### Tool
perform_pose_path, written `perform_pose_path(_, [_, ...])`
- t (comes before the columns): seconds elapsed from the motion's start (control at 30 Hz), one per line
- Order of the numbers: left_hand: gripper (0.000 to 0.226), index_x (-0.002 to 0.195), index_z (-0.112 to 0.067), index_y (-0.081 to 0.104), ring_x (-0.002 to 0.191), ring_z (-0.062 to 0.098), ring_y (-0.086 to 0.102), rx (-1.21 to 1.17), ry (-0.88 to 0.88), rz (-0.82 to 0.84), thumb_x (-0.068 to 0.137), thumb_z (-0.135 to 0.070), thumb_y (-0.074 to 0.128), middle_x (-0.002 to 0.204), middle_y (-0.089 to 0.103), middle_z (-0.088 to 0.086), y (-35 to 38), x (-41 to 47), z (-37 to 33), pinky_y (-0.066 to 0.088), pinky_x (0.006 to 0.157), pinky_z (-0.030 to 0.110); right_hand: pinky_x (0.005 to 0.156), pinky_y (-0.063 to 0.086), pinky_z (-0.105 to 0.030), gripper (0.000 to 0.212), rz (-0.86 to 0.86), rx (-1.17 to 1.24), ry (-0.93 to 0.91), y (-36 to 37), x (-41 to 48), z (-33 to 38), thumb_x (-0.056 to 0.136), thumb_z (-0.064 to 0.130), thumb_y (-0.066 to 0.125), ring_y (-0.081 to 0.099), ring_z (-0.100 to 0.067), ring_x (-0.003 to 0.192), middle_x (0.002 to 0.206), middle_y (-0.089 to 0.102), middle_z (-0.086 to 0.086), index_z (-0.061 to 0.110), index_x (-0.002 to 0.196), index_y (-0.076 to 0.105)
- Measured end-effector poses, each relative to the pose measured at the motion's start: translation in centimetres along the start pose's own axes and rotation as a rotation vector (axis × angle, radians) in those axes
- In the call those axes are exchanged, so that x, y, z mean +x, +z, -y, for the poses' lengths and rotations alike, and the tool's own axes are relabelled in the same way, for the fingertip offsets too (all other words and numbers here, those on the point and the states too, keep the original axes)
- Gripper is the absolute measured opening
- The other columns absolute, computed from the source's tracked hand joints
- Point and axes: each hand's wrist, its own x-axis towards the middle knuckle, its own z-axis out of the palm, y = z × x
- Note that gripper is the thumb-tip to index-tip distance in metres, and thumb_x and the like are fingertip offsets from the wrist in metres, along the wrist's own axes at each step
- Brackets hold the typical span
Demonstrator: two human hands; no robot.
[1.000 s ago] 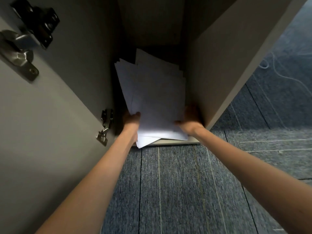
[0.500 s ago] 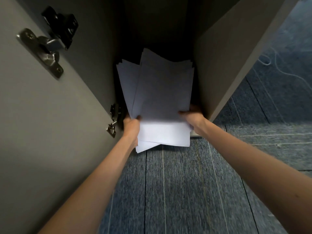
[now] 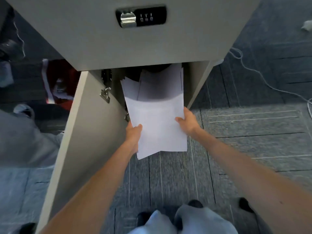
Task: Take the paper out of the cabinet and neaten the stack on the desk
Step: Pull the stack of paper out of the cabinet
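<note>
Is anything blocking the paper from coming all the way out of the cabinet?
Nothing visible does. The left hand and right hand grip the paper stack by its sides, the cabinet door stands open to the left, and only bare carpet lies in front.

paper (image 3: 158, 125): showing plain white
cabinet (image 3: 108, 46): showing flat beige-grey
lock (image 3: 141, 16): showing black, silver latch
carpet (image 3: 244, 135): showing blue-grey, thin pale stripes

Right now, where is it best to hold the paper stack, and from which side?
Probably by its two long edges near the front end, one hand per side: the left hand and right hand already pinch the paper stack there, which keeps the uneven sheets together.
</note>
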Motion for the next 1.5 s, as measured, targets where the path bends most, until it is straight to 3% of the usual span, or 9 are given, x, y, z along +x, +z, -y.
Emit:
perform_pose_path(0.13, [0.047, 0.141, -0.015, 0.041, 0.112, 0.028, 0.056, 0.076, -0.094, -0.012, 0.095, -0.004, 0.043, 0.137, 0.055, 0.011, -1.8, -6.6, -2.5, 0.044, 0.103, 0.05, 0.105, 0.043, -0.044, 0.048, 0.003, -0.06, 0.042, -1.7, -6.9, 3.0, 0.096, 0.008, 0.045, 0.052, -0.034, 0.125, 0.139, 0.052, -0.012, 0.013, 0.142, 0.034])
perform_pose_path(0.27, [0.05, 0.145, -0.014, 0.036, 0.122, 0.028, 0.051, 0.125, -0.162, -0.024, 0.097, -0.005, 0.043, 0.138, 0.051, 0.004, -3.3, -13.5, -4.3, 0.041, 0.104, 0.043, 0.099, 0.048, -0.04, 0.044, 0.003, -0.065, 0.127, -3.1, -13.9, 5.0, 0.097, 0.006, 0.044, 0.054, -0.033, 0.122, 0.136, 0.055, -0.014, 0.01, 0.14, 0.037])
perform_pose_path(0.4, [0.054, 0.148, -0.018, 0.033, 0.132, 0.031, 0.045, 0.172, -0.2, -0.001, 0.096, -0.008, 0.045, 0.149, 0.044, 0.004, -4.5, -19.0, -6.5, 0.036, 0.111, 0.052, 0.1, 0.043, -0.035, 0.047, -0.009, -0.035, 0.195, -5.5, -19.6, 7.2, 0.097, 0.006, 0.045, 0.05, -0.031, 0.127, 0.14, 0.052, -0.013, 0.008, 0.143, 0.034])
perform_pose_path(0.6, [0.05, 0.147, -0.014, 0.036, 0.125, 0.026, 0.046, 0.215, -0.21, 0.056, 0.099, -0.002, 0.041, 0.133, 0.049, 0.0, -5.4, -26.7, -8.6, 0.034, 0.101, 0.03, 0.107, 0.04, -0.038, 0.05, -0.02, 0.039, 0.264, -7.7, -27.0, 8.2, 0.096, 0.007, 0.046, 0.047, -0.03, 0.131, 0.144, 0.048, -0.011, 0.008, 0.144, 0.034])
perform_pose_path(0.7, [0.049, 0.147, -0.014, 0.035, 0.135, 0.03, 0.042, 0.221, -0.216, 0.077, 0.099, -0.006, 0.043, 0.149, 0.044, 0.006, -6.1, -29.9, -8.5, 0.035, 0.107, 0.037, 0.102, 0.041, -0.034, 0.047, -0.051, 0.116, 0.277, -8.5, -30.5, 8.2, 0.096, 0.004, 0.046, 0.05, -0.03, 0.127, 0.139, 0.053, -0.011, 0.01, 0.142, 0.038])
perform_pose_path(0.93, [0.047, 0.144, -0.014, 0.037, 0.115, 0.03, 0.055, 0.11, -0.152, 0.204, 0.098, -0.007, 0.047, 0.136, 0.054, 0.008, -9.2, -35.8, -9.0, 0.047, 0.095, 0.046, 0.1, 0.047, -0.05, 0.046, -0.184, 0.336, 0.197, -8.8, -38.2, 7.8, 0.092, 0.005, 0.047, 0.055, -0.031, 0.119, 0.134, 0.056, -0.01, 0.013, 0.137, 0.044])
perform_pose_path(1.07, [0.051, 0.143, -0.013, 0.041, 0.12, 0.032, 0.057, 0.09, -0.103, 0.303, 0.094, -0.006, 0.055, 0.139, 0.056, 0.01, -11.2, -39.1, -9.7, 0.05, 0.091, 0.044, 0.098, 0.048, -0.045, 0.047, -0.265, 0.466, 0.139, -9.1, -43.0, 8.8, 0.092, 0.001, 0.045, 0.056, -0.027, 0.115, 0.131, 0.057, -0.007, 0.014, 0.137, 0.045])
perform_pose_path(1.3, [0.05, 0.132, -0.009, 0.054, 0.104, 0.029, 0.063, 0.185, 0.068, 0.394, 0.084, 0.005, 0.062, 0.127, 0.064, 0.011, -10.5, -43.4, -16.9, 0.052, 0.087, 0.04, 0.089, 0.049, -0.038, 0.043, -0.364, 0.558, 0.032, -13.9, -46.5, 13.3, 0.091, -0.002, 0.043, 0.057, -0.022, 0.105, 0.121, 0.059, -0.005, 0.011, 0.132, 0.048])
perform_pose_path(1.5, [0.056, 0.136, -0.014, 0.05, 0.116, 0.029, 0.06, 0.16, 0.186, 0.413, 0.084, 0.007, 0.059, 0.132, 0.062, 0.007, -6.8, -44.5, -24.8, 0.049, 0.098, 0.046, 0.09, 0.048, -0.034, 0.045, -0.395, 0.604, -0.062, -20.0, -45.0, 19.2, 0.092, -0.002, 0.043, 0.057, -0.019, 0.105, 0.118, 0.059, 0.0, 0.013, 0.134, 0.048])
